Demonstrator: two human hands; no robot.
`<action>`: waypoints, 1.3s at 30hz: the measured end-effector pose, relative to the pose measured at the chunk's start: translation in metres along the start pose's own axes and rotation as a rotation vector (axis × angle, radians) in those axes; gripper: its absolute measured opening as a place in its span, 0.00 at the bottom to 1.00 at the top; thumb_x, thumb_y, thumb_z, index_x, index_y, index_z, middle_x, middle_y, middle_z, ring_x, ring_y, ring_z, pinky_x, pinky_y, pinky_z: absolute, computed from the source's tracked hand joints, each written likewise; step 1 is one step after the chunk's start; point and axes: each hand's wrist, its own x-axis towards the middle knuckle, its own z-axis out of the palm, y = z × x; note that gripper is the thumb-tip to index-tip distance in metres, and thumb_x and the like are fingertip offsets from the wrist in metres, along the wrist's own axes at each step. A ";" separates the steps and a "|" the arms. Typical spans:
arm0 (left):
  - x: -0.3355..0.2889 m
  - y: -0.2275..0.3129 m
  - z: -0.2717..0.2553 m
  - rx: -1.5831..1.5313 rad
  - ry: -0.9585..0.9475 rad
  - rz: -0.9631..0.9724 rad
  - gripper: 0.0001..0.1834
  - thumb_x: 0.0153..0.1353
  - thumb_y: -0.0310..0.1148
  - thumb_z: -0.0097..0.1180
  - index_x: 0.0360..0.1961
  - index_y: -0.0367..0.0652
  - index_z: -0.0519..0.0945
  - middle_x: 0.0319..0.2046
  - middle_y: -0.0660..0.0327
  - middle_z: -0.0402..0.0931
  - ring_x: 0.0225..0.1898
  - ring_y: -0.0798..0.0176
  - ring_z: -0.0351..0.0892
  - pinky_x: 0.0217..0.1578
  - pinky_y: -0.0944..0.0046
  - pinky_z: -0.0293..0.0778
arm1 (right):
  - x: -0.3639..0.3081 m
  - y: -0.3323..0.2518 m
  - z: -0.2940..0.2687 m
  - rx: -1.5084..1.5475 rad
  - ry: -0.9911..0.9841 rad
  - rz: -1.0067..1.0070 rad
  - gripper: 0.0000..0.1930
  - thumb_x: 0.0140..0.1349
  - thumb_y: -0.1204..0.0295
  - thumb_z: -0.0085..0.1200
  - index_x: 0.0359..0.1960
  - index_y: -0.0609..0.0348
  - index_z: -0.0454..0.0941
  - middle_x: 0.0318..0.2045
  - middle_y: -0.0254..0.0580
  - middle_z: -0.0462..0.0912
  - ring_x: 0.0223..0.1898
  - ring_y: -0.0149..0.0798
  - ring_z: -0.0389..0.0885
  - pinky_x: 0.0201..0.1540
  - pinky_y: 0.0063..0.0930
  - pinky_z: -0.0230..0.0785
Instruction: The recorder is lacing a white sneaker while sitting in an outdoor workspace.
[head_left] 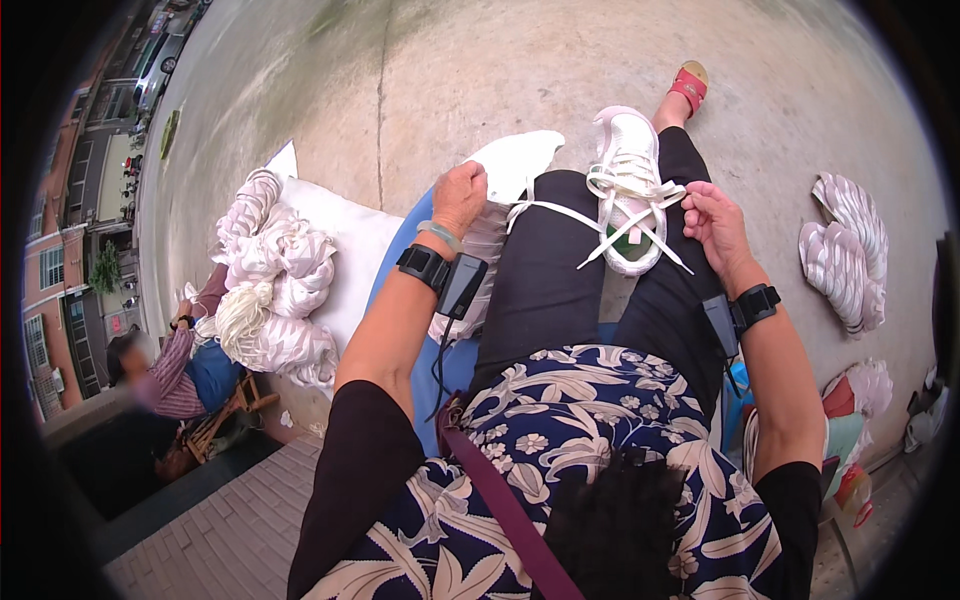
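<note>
A white sneaker rests across my lap, its toe pointing away from me. White shoelace criss-crosses its front and spreads loosely over the opening, where a green patch shows inside. My right hand pinches lace just right of the shoe. To the left, my left hand is closed, with lace stretching toward its fingertips; the exact grip is partly hidden. Beneath and beside that hand lie white shoe uppers, stacked along my left thigh.
Bundled white shoe uppers lie on a white sheet at left. Another stack of uppers sits on the concrete floor at right. A seated person is at far left. A foot in a red sandal is ahead.
</note>
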 end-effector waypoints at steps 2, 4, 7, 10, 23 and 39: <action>0.011 -0.006 0.002 0.064 0.001 -0.042 0.10 0.49 0.34 0.48 0.30 0.42 0.77 0.28 0.48 0.77 0.33 0.45 0.75 0.37 0.53 0.71 | -0.002 -0.002 -0.003 0.001 0.020 -0.013 0.07 0.58 0.75 0.45 0.38 0.62 0.72 0.25 0.35 0.76 0.20 0.24 0.73 0.22 0.19 0.71; 0.021 -0.012 0.006 0.389 0.119 -0.031 0.12 0.50 0.38 0.51 0.32 0.42 0.77 0.31 0.47 0.77 0.36 0.46 0.76 0.36 0.55 0.71 | -0.003 -0.004 -0.004 0.001 0.001 0.001 0.07 0.58 0.75 0.45 0.37 0.62 0.72 0.24 0.35 0.76 0.19 0.24 0.73 0.21 0.19 0.71; 0.041 -0.011 0.002 0.480 -0.220 -0.263 0.15 0.49 0.38 0.52 0.36 0.43 0.77 0.40 0.50 0.76 0.42 0.48 0.75 0.42 0.54 0.70 | -0.004 -0.004 -0.004 -0.001 0.013 0.017 0.06 0.58 0.75 0.47 0.36 0.61 0.72 0.23 0.34 0.77 0.19 0.24 0.74 0.21 0.19 0.71; 0.053 -0.028 0.001 0.550 -0.351 -0.324 0.17 0.49 0.40 0.53 0.39 0.44 0.77 0.40 0.51 0.76 0.45 0.49 0.74 0.43 0.56 0.70 | 0.001 -0.004 0.001 0.064 -0.018 0.034 0.05 0.57 0.76 0.48 0.35 0.62 0.72 0.23 0.37 0.77 0.19 0.27 0.75 0.22 0.22 0.72; -0.031 0.148 -0.011 -0.715 -0.534 0.208 0.08 0.59 0.29 0.51 0.34 0.33 0.76 0.27 0.67 0.74 0.31 0.75 0.71 0.34 0.75 0.68 | -0.025 -0.044 0.043 0.151 0.089 -0.117 0.12 0.61 0.64 0.46 0.33 0.60 0.74 0.23 0.34 0.76 0.22 0.26 0.73 0.26 0.21 0.69; -0.111 0.287 -0.052 -1.337 -1.417 0.193 0.20 0.63 0.37 0.47 0.51 0.34 0.70 0.44 0.57 0.73 0.49 0.66 0.70 0.53 0.66 0.63 | -0.203 -0.083 0.163 -0.978 -0.626 -2.189 0.08 0.37 0.63 0.50 0.12 0.51 0.73 0.13 0.24 0.67 0.14 0.27 0.67 0.16 0.26 0.54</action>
